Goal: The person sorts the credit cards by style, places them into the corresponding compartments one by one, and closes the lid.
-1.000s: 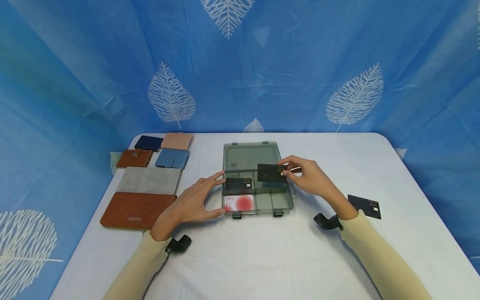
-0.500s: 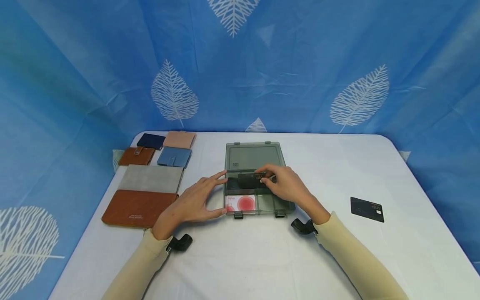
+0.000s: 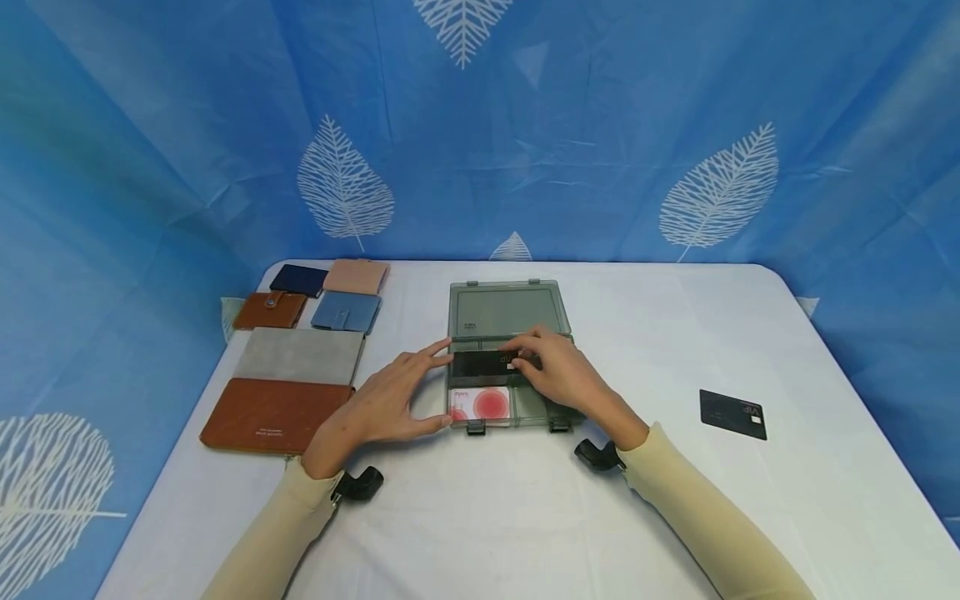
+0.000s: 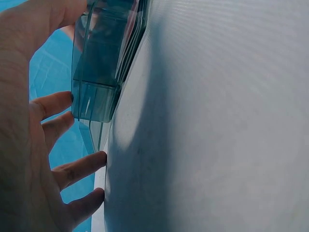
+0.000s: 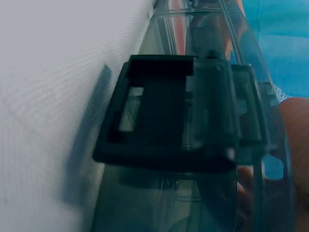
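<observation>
On the white table lies a translucent grey-green divided box (image 3: 510, 308), its lid folded back. My right hand (image 3: 558, 371) is over its right part and pinches the right end of a black VIP card (image 3: 477, 364), which lies low in the upper left compartment. The other black card seen there before is hidden beneath it. A white card with a red circle (image 3: 481, 404) is in the lower left compartment. My left hand (image 3: 390, 400) has its fingers spread and touches the box's left side. In the right wrist view, a black latch (image 5: 159, 111) hides most of the fingers.
Another black VIP card (image 3: 732, 414) lies on the table to the right. At the left are a brown wallet (image 3: 277, 417), a grey one (image 3: 300, 354), a blue one (image 3: 347, 312), a pink one (image 3: 356, 277), a navy one (image 3: 299, 280) and a small brown one (image 3: 270, 309).
My right hand has carried the black card left and down, from above the box's right part into the upper left compartment. My left hand has stayed at the box's left side.
</observation>
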`<state>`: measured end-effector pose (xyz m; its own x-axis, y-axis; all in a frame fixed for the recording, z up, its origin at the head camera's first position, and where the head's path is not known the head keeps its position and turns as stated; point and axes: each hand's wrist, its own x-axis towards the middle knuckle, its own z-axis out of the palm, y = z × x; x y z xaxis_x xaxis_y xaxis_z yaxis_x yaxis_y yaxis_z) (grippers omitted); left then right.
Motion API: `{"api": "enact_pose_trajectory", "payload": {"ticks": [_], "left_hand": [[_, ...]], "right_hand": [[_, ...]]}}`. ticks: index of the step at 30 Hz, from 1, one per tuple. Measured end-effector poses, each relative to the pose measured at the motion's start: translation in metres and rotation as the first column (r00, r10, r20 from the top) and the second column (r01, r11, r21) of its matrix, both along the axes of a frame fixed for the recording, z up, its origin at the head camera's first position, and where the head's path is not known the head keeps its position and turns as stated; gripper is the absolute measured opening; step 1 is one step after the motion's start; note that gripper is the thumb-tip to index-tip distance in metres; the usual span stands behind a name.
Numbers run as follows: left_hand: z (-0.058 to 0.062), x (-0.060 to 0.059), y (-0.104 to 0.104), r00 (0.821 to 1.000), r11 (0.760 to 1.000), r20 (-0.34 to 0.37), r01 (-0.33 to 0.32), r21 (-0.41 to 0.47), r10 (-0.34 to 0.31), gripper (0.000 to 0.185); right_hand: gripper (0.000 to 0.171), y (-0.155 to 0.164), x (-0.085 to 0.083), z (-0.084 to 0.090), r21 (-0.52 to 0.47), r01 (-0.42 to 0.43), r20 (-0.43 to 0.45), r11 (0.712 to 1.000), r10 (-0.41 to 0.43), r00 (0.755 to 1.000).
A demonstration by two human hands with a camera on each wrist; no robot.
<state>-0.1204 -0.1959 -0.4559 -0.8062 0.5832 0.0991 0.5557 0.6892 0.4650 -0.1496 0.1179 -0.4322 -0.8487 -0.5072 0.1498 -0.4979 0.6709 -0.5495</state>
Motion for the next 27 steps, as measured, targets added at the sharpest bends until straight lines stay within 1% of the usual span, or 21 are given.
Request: {"api": "enact_pose_trajectory", "payload": {"ticks": [5, 10, 13, 19, 22, 27], "left_hand": [[0.0020, 0.0005, -0.0010, 1.000, 1.000, 0.012, -0.002, 0.007, 0.002, 0.094], [0.0021, -0.0007, -0.0008, 1.000, 1.000, 0.003, 0.002, 0.009, -0.003, 0.094], [0.0019, -0.0013, -0.0004, 1.000, 1.000, -0.005, 0.009, 0.012, -0.009, 0.094], [0.0010, -0.0015, 0.0000, 1.000, 1.000, -0.008, 0.016, 0.007, -0.016, 0.094], [0.0008, -0.0020, 0.0000, 1.000, 1.000, -0.008, 0.007, 0.000, -0.007, 0.094], [0.0005, -0.0017, 0.0001, 1.000, 1.000, 0.001, 0.003, -0.001, -0.003, 0.094]], "right_hand": [[0.034, -0.0041, 0.0028, 0.0002, 0.024, -0.015, -0.016, 1.000, 0.015, 1.000], [0.037, -0.0054, 0.0021, 0.0010, 0.039, -0.026, 0.011, 0.999, 0.026, 1.000], [0.037, -0.0054, 0.0003, 0.0004, 0.031, -0.055, 0.029, 0.998, 0.054, 0.998], [0.035, -0.0042, -0.0020, -0.0031, 0.046, -0.120, 0.036, 0.992, 0.119, 0.992], [0.035, -0.0039, -0.0019, -0.0032, 0.066, -0.120, 0.045, 0.991, 0.117, 0.992], [0.036, -0.0018, 0.0003, -0.0036, 0.096, -0.089, 0.069, 0.991, 0.083, 0.994]]}}
